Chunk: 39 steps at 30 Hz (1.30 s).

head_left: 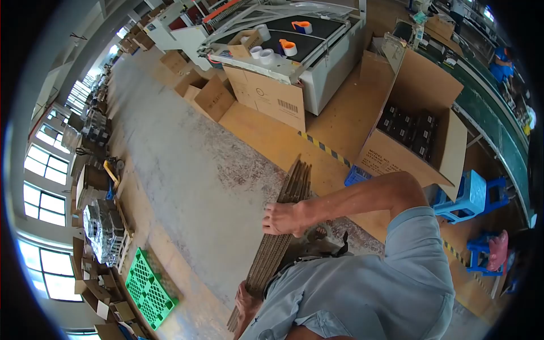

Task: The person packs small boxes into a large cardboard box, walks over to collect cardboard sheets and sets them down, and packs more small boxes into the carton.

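Observation:
A bundle of flattened cardboard boxes [273,252] is in front of my body, its layered edges facing up. My right hand [283,218] is closed over the upper edges near the middle of the bundle. Lower in the view, my left hand [246,303] grips the bundle toward its near end, its fingers partly hidden. The far end of the cardboard fans out slightly, above the grey floor.
An open carton [413,153] with black boxes inside stands at right, near blue stools [464,195]. A machine table [317,62] holds tape rolls and orange dispensers. A green pallet [150,289] lies at left. A person in blue [501,65] is by the conveyor.

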Available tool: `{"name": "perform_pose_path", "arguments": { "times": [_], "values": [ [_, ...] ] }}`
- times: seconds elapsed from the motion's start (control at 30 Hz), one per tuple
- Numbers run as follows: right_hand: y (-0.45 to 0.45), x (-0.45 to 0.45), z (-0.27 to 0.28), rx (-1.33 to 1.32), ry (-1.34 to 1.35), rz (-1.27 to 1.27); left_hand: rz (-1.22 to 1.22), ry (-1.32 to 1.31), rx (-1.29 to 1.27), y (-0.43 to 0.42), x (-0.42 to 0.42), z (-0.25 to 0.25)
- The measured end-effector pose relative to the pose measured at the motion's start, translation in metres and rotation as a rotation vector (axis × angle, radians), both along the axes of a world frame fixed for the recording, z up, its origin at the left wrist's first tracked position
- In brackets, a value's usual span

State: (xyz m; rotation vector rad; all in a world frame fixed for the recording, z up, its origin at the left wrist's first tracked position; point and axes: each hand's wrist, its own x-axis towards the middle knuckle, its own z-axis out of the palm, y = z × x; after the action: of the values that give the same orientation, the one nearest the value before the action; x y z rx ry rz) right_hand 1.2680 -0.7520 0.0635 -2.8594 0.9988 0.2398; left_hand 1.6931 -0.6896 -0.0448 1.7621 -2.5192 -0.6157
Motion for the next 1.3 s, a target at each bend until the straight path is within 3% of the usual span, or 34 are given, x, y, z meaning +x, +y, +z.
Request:
{"name": "perform_pose_path", "arguments": {
  "times": [0.27,0.4,0.67,0.8,1.03,1.1,1.17,1.23,1.3],
  "values": [
    [-0.136,-0.160,-0.039,-0.063,0.042,-0.144,-0.170,0.099,0.002,-0.189,-0.162,-0.011],
    [-0.181,-0.233,-0.013,0.010,0.017,-0.276,-0.355,0.134,-0.005,-0.299,-0.233,-0.012],
    [-0.255,-0.436,-0.030,0.083,-0.052,-0.473,-0.499,0.001,0.123,-0.446,-0.438,-0.020],
    [-0.270,-0.547,-0.055,0.180,0.004,-0.577,-0.572,-0.059,0.225,-0.472,-0.562,-0.002],
    [-0.266,-0.769,-0.100,0.142,0.108,-0.668,-0.611,-0.161,0.266,-0.468,-0.786,-0.018],
    [-0.270,-0.826,-0.104,0.248,0.213,-0.702,-0.645,-0.014,0.158,-0.462,-0.843,-0.020],
    [-0.262,-0.892,-0.118,0.131,0.218,-0.731,-0.679,-0.011,0.114,-0.467,-0.903,-0.034],
    [-0.262,-1.006,-0.195,-0.113,0.242,-0.751,-0.630,-0.105,0.203,-0.477,-0.991,-0.044],
    [-0.252,-1.057,-0.190,-0.757,0.172,-0.597,-0.626,-0.102,0.234,-0.481,-1.044,-0.031]
  ]
}}
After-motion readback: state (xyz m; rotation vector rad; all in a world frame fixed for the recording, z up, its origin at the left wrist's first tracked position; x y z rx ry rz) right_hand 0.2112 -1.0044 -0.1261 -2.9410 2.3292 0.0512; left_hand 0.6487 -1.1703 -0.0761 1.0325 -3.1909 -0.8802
